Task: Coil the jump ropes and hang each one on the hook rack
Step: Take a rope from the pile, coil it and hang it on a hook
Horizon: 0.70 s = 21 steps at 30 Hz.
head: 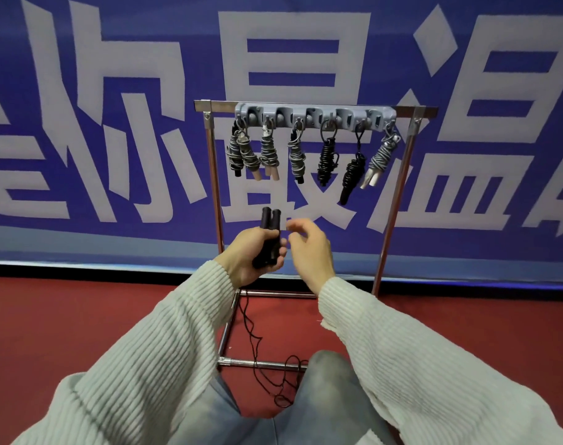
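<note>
Fingers (275, 252) of left hand (251, 255): curled round both black handles (268, 234), held side by side, tips upward. Right hand (309, 248): just beside them, fingers loosely bent, blurred, holding nothing that I can make out.

Below the fingers: black cord (257, 345) hangs slack from the handles, trails down past the sleeves and lies in loose loops on the red floor (81, 316), over the stand's base bar.

Beyond and above the fingers: hook rack (315, 115), grey, on a metal stand (212, 175); coiled ropes (268, 152) hang all along it.

Judgement: wrapping not yet begun. Keep handles parallel and firm; take cord close to the handles, wind tight even turns, leave a loop for the hook. Slack on the floor may snag the base bar.
</note>
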Tool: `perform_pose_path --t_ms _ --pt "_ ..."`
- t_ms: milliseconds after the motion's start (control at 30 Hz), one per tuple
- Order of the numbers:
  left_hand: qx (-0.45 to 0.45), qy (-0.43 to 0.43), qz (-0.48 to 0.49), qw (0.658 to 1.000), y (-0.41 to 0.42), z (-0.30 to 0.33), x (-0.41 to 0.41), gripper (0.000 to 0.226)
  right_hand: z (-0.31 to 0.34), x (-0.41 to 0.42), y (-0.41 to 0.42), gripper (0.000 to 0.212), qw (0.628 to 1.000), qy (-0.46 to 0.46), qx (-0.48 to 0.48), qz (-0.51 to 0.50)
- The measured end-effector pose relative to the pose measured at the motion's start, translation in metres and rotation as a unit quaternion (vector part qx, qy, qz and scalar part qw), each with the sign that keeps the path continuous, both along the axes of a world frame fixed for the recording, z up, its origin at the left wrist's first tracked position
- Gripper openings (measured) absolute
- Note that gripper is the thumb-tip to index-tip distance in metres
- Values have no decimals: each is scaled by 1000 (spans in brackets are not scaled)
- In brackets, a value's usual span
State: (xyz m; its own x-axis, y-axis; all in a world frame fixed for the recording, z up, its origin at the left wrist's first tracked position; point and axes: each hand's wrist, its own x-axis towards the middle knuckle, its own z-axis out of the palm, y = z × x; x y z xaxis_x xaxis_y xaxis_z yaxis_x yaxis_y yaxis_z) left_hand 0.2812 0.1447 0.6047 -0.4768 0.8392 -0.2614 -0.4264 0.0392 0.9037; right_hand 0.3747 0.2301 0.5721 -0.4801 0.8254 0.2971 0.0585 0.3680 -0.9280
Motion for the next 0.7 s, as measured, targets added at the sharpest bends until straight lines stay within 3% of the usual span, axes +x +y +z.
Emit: perform_pose_path --t_ms 67,200,267,367,433,500,567,600,633,700 --pt "-35 75 -16 996 -6 4 -1 15 3 1 10 35 1000 25 -8 3" --pt "-44 137 -112 983 -24 15 -7 16 6 -2 24 75 985 -41 -14 170" --pt "-33 132 -168 976 -36 21 -9 13 11 -5 28 60 979 -49 1 196" --pt "21 100 -158 982 -50 32 -16 5 15 -2 24 13 975 -18 -32 219" --pt "71 55 -113 990 -53 41 -27 10 9 4 17 17 974 -13 -56 220" --pt "95 35 -39 994 -51 50 -40 24 -2 9 16 19 983 -33 -8 179" --pt "59 140 54 987 -46 48 -47 34 -10 14 18 21 976 -103 123 150" --pt "21 257 88 962 -42 42 -48 33 -9 16 17 24 956 -160 189 159" --pt "-22 400 105 910 -37 31 -50 31 -5 18 15 25 927 -224 244 175" --pt "-103 656 74 744 -33 8 -54 32 11 19 7 27 862 -313 343 201"
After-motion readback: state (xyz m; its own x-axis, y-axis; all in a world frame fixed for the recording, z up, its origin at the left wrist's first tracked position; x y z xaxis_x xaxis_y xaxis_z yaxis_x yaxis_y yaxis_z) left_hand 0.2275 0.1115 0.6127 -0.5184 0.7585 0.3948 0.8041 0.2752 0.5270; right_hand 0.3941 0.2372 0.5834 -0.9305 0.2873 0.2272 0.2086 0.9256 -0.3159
